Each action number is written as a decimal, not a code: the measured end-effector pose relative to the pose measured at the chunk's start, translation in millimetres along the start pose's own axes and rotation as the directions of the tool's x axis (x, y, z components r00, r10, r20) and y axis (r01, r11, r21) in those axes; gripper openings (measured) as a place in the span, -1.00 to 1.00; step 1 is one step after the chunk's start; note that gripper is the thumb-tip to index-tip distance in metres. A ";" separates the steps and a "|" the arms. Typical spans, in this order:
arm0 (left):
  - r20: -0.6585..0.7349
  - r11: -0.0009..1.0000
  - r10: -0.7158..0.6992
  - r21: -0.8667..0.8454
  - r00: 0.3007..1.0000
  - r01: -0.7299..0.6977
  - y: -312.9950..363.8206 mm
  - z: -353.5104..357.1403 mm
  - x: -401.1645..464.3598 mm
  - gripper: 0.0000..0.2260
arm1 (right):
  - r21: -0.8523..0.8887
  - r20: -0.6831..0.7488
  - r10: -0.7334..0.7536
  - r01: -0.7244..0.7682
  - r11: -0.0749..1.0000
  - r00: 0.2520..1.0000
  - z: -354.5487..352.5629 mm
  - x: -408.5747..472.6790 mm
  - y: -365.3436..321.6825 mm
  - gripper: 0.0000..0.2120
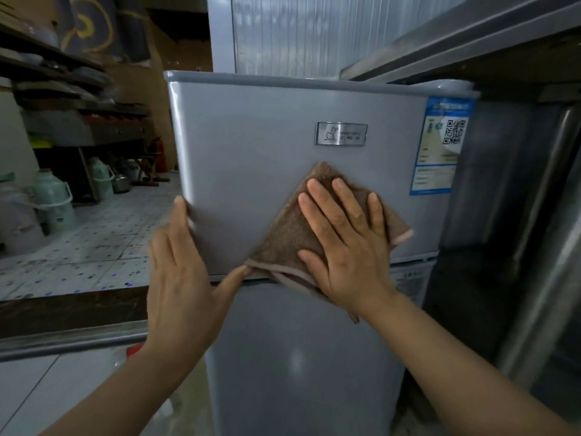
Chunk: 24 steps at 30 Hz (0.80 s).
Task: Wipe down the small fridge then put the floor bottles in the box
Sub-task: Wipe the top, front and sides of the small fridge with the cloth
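Tiled kitchen floor [94, 247], steel unit at 3 o'clock, small grey fridge [283, 171] dead centre.
Right hand [345, 243] flat, fingers spread, pressing a brown cloth [283, 237] onto the upper door just under the badge [341, 133]; the cloth's lower hem is hidden behind that hand. Left hand [179, 272] braces the door's 9 o'clock edge, fingers straight, thumb by the cloth corner at the door seam. Green flasks [56, 196] at 9 o'clock, blurred. Shelves [63, 70] at 10 o'clock, contents unreadable. Red-capped object at 7 o'clock mostly hidden by the left forearm. Fridge base cut off.
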<state>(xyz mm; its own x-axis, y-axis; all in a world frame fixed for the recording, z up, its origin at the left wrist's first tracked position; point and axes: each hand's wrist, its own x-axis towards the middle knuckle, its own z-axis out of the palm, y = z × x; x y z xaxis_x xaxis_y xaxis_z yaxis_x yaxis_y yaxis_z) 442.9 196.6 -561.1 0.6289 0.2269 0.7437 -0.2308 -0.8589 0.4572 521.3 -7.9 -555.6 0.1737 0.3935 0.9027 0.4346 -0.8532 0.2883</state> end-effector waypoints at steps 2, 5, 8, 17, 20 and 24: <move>-0.005 1.000 -0.012 -0.014 1.000 0.012 -2.8 1.1 1.0 0.00 | 0.009 -0.032 0.129 -0.129 0.992 0.991 -0.2 -8.9 15.9 -0.38; -0.013 0.999 -0.023 -0.040 1.000 0.023 -5.2 2.2 1.2 -0.01 | 0.022 -0.062 0.374 -0.373 0.927 0.925 -2.5 -27.6 52.2 -0.38; -0.022 0.997 -0.025 -0.067 0.999 0.024 -6.0 1.3 -0.6 -0.02 | 0.097 -0.073 0.524 -0.517 0.851 0.849 -1.1 -38.6 71.5 -0.40; 0.010 0.997 0.036 -0.070 0.999 -0.035 -15.3 -3.5 -17.9 -0.29 | 0.287 0.056 0.829 -0.804 0.520 0.556 13.6 -86.8 36.9 -0.45; 0.045 0.996 0.070 -0.065 0.996 -0.067 -24.7 -8.3 -23.8 -0.35 | 0.219 -0.023 0.867 -0.844 0.490 0.497 12.3 -65.7 25.9 -0.48; 0.093 0.998 0.060 -0.035 0.994 -0.057 -24.0 -9.9 -24.4 -0.23 | 0.121 -0.064 0.801 -0.792 0.599 0.596 14.6 -45.6 -42.7 -0.39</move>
<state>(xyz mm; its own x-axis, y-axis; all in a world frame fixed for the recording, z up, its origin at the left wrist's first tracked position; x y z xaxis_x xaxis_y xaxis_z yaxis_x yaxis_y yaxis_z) 425.8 216.2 -585.4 0.6800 0.1309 0.7214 -0.2927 -0.8537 0.4308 507.7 15.5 -613.8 0.3952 -0.4702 0.7891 0.2299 -0.7810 -0.5806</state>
